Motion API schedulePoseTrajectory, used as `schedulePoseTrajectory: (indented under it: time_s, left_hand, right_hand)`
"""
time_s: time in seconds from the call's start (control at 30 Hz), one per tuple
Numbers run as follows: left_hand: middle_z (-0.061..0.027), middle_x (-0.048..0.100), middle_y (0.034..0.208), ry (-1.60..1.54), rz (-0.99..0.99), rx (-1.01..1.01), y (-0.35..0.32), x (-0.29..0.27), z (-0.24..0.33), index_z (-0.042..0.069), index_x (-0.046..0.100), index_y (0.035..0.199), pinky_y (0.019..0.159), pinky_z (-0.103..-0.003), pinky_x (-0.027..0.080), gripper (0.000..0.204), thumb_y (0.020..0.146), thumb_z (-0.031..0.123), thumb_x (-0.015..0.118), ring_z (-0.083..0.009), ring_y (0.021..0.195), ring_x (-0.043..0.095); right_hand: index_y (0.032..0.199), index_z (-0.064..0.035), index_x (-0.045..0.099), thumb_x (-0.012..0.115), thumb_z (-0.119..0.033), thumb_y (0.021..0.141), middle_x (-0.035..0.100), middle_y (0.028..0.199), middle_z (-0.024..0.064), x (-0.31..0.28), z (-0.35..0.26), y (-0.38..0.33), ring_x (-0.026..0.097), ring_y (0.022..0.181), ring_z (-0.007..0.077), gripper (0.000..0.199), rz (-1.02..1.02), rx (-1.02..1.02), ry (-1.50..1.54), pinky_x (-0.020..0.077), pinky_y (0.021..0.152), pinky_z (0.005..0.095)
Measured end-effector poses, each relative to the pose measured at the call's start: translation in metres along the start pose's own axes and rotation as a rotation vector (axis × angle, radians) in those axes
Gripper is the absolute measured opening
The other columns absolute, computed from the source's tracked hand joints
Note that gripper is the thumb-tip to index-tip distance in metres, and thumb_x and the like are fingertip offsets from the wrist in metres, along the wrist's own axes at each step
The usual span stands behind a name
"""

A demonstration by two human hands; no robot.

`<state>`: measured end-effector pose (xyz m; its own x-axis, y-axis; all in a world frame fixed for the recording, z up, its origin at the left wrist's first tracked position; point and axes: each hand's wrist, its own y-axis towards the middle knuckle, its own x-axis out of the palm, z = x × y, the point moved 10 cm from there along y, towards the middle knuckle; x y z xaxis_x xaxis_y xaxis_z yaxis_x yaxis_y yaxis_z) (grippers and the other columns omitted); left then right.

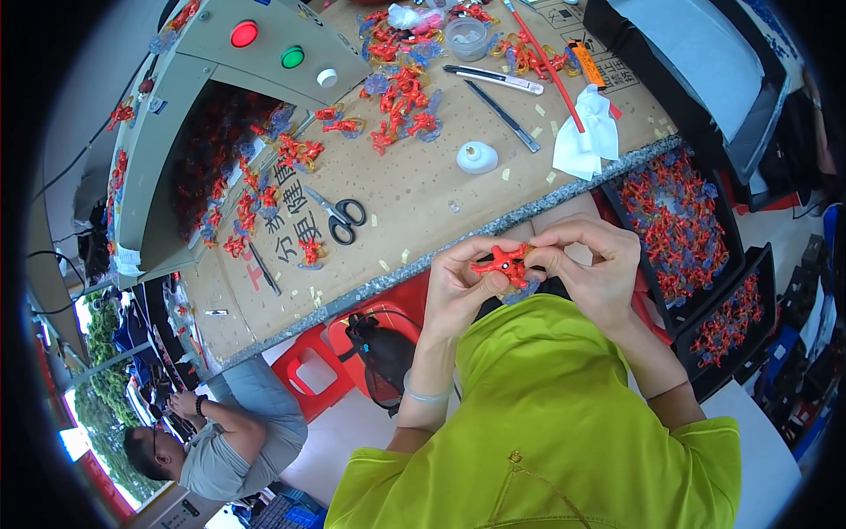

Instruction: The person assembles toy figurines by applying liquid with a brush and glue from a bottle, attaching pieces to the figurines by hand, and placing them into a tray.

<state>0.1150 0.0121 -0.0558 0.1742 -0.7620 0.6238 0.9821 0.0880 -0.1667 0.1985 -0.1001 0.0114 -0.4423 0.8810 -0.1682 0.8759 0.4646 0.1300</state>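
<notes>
Close in front of my chest, by the table's near edge, I hold a small red toy figurine (504, 264) with clear yellow and blue parts. The fingers of my left hand (451, 289) are closed around its left side, thumb along its underside. With thumb and forefinger, my right hand (601, 271) pinches its right end, where the fingertips cover part of it. Beyond the hands, a small white bottle (477, 158) stands on the cardboard-covered table (423, 198). Similar figurines (405, 101) lie in loose clusters farther back.
Black-handled scissors (342, 219), a utility knife (495, 79) and a red stick (546, 66) lie on the table. A grey machine (304, 66) with coloured buttons stands at left. Black bins (718, 286) of figurines are at right. Another person (231, 441) sits at lower left.
</notes>
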Motion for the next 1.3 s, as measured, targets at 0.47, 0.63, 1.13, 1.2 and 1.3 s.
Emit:
schedulePoseTrajectory:
  time_s: [0.47, 0.63, 1.13, 1.2, 1.3]
  left_hand:
    - [-0.0085, 0.064, 0.088, 0.379, 0.155, 0.252, -0.011, 0.012, 0.034, -0.007, 0.061, 0.099, 0.069, -0.024, 0.05, 0.035, 0.079, 0.018, 0.074, -0.0133, 0.078, 0.063]
    - [-0.012, 0.064, 0.095, 0.428, 0.054, 0.235, -0.015, 0.019, 0.037, -0.007, 0.062, 0.102, 0.079, -0.026, 0.051, 0.031, 0.075, 0.003, 0.074, -0.0152, 0.087, 0.063]
    - [-0.0104, 0.068, 0.084, 0.581, -0.034, 0.308, -0.029, 0.064, 0.073, -0.004, 0.067, 0.091, 0.062, -0.024, 0.05, 0.036, 0.068, 0.02, 0.08, -0.0157, 0.07, 0.063]
    - [-0.0105, 0.068, 0.084, 0.557, -0.02, 0.295, -0.029, 0.063, 0.07, -0.004, 0.067, 0.091, 0.062, -0.024, 0.05, 0.035, 0.068, 0.019, 0.08, -0.0156, 0.07, 0.063]
    - [-0.0106, 0.067, 0.083, 0.56, -0.016, 0.296, -0.025, 0.061, 0.068, -0.005, 0.066, 0.091, 0.063, -0.024, 0.05, 0.034, 0.069, 0.016, 0.08, -0.0151, 0.071, 0.064]
  right_hand:
    - [0.081, 0.0037, 0.07, 0.073, 0.008, 0.066, 0.067, 0.075, 0.0122, -0.002, -0.01, -0.007, 0.065, 0.066, 0.016, 0.016, -0.02, -0.106, 0.103, 0.0507, 0.058, 0.024]
    - [0.083, 0.0029, 0.07, 0.07, 0.011, 0.067, 0.067, 0.075, 0.0119, -0.004, -0.023, -0.01, 0.066, 0.067, 0.0187, 0.018, -0.041, -0.193, 0.049, 0.0528, 0.059, 0.0258]
    - [0.095, 0.0006, 0.068, 0.068, 0.014, 0.06, 0.066, 0.088, 0.0102, -0.011, -0.087, -0.029, 0.067, 0.071, 0.0224, 0.038, -0.192, -0.411, 0.009, 0.0541, 0.062, 0.0296]
    - [0.089, 0.0009, 0.068, 0.071, 0.013, 0.061, 0.065, 0.084, 0.0101, -0.011, -0.087, -0.027, 0.066, 0.068, 0.022, 0.03, -0.171, -0.393, -0.016, 0.0536, 0.059, 0.0296]
    - [0.083, 0.001, 0.069, 0.074, 0.01, 0.062, 0.065, 0.08, 0.0103, -0.012, -0.083, -0.026, 0.065, 0.064, 0.0213, 0.024, -0.156, -0.374, -0.049, 0.0529, 0.055, 0.0291]
